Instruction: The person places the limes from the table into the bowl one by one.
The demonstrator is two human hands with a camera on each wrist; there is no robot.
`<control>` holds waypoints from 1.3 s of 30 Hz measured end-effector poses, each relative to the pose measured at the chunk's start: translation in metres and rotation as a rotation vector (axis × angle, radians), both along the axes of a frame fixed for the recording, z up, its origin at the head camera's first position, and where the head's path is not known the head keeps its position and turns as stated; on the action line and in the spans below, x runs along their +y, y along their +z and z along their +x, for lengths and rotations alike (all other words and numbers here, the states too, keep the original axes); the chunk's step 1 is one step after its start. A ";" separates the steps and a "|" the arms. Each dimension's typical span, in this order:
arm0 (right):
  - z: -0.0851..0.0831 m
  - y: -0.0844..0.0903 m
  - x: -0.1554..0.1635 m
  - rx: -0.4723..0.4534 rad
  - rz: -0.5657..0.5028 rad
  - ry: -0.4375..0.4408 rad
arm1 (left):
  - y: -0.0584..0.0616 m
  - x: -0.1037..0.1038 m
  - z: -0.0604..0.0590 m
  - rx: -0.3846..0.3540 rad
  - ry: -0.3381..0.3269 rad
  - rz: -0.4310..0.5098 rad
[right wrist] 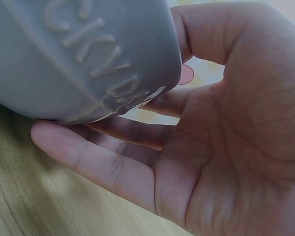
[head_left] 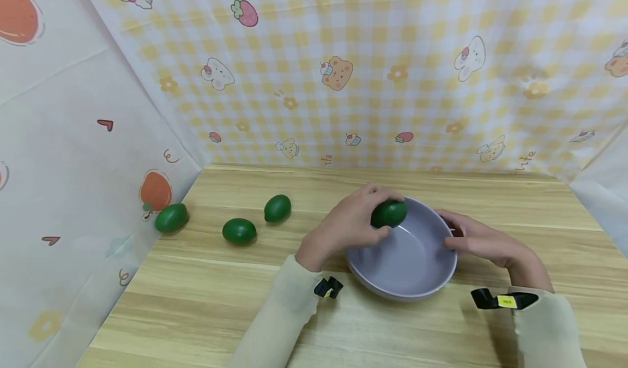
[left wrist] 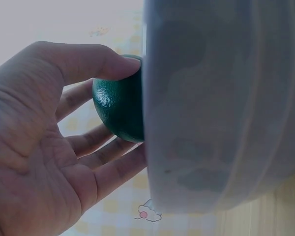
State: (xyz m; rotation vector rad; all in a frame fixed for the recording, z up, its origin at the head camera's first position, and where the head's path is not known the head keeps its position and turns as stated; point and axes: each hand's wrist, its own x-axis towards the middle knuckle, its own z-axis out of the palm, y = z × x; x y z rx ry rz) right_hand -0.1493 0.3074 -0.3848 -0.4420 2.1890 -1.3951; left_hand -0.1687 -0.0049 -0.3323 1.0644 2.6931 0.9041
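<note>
My left hand [head_left: 354, 219] holds a green lime [head_left: 390, 213] between thumb and fingers at the left inner side of a lavender-grey bowl [head_left: 402, 267]. In the left wrist view, the bowl's wall [left wrist: 211, 108] hides part of that lime [left wrist: 119, 105]. At the bowl's right side, my right hand [head_left: 483, 241] grips it, thumb at the rim and fingers against the outside. The right wrist view shows those fingers [right wrist: 108, 167] around the lower wall, where raised letters [right wrist: 96, 46] stand out. Whether the bowl is lifted off the table, I cannot tell.
Three more limes lie on the wooden table [head_left: 206, 297] to the left: one by the side sheet [head_left: 171, 218], another lime [head_left: 239, 231] nearer the middle, and a third lime [head_left: 277, 208] behind it. A yellow checked cloth [head_left: 343, 112] hangs along the back.
</note>
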 end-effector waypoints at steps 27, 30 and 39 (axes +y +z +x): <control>-0.002 0.000 -0.001 0.029 0.006 0.017 | 0.005 -0.001 0.005 0.094 -0.089 0.010; -0.002 0.000 -0.001 0.022 0.009 0.015 | 0.006 -0.001 0.005 0.127 -0.094 0.037; 0.000 0.000 -0.001 0.045 0.012 0.014 | 0.011 -0.005 0.005 0.171 -0.072 0.073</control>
